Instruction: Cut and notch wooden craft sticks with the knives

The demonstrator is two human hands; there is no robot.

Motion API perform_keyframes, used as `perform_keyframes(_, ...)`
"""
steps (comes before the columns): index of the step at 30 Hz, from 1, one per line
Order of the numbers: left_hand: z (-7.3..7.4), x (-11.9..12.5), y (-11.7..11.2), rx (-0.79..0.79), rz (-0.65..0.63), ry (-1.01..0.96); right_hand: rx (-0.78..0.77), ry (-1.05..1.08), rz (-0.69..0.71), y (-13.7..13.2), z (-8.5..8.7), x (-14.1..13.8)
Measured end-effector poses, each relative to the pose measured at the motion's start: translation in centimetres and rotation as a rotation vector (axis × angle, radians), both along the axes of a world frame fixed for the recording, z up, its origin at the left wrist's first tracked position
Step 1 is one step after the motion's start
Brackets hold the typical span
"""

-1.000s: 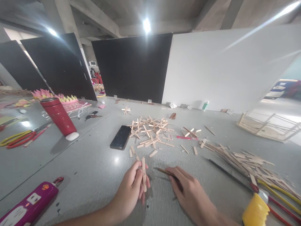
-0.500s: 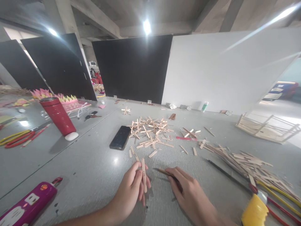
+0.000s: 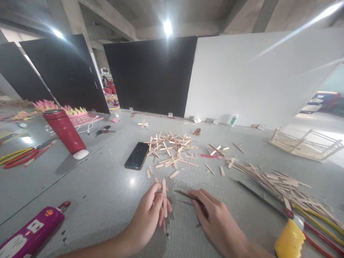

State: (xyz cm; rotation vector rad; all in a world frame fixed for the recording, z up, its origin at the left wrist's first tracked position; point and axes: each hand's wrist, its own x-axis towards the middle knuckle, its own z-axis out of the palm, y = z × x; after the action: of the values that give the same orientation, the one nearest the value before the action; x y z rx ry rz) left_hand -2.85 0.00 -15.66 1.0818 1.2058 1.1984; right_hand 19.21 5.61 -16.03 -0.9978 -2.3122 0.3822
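My left hand [image 3: 149, 219] is closed on a flat wooden stick [image 3: 164, 198], holding it upright just above the grey table [image 3: 107, 193]. The stick has a small slot near its middle. My right hand [image 3: 215, 218] rests on the table beside it, fingers closed round a thin pointed tool [image 3: 185, 195] whose tip points left toward the stick. A gap of a few centimetres separates the tip from the stick.
A heap of short sticks [image 3: 172, 148] and a black phone [image 3: 137, 155] lie ahead. Long sticks [image 3: 279, 186] and a yellow object [image 3: 289, 240] are at the right, a red flask [image 3: 63, 131] and a magenta case [image 3: 29, 231] at the left, a stick frame [image 3: 303, 144] far right.
Both hands keep their hold and place; only the camera has tipped slightly, shifting the whole scene a little.
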Motion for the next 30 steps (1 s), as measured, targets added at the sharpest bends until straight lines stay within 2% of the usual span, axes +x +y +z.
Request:
perform_keyframes(4, 0.08, 0.08, 0.18, 0.0, 0.002, 0.024, 0.011, 0.067, -0.066, 0.04, -0.15, 0.14)
perform_keyframes(8, 0.08, 0.0, 0.29, 0.002, -0.008, 0.041, 0.058, 0.118, -0.012, -0.07, -0.2, 0.27)
perform_keyframes(13, 0.12, -0.05, 0.13, -0.005, -0.004, 0.064, 0.047, 0.106, -0.017, -0.16, -0.18, 0.06)
perform_keyframes(20, 0.41, 0.09, -0.02, 0.003, -0.008, 0.06, 0.114, 0.101, -0.049, -0.23, 0.34, -0.31)
perform_keyframes(30, 0.18, -0.23, -0.14, 0.011, -0.026, 0.074, 0.072, 0.046, -0.041, -0.35, 0.19, -0.23)
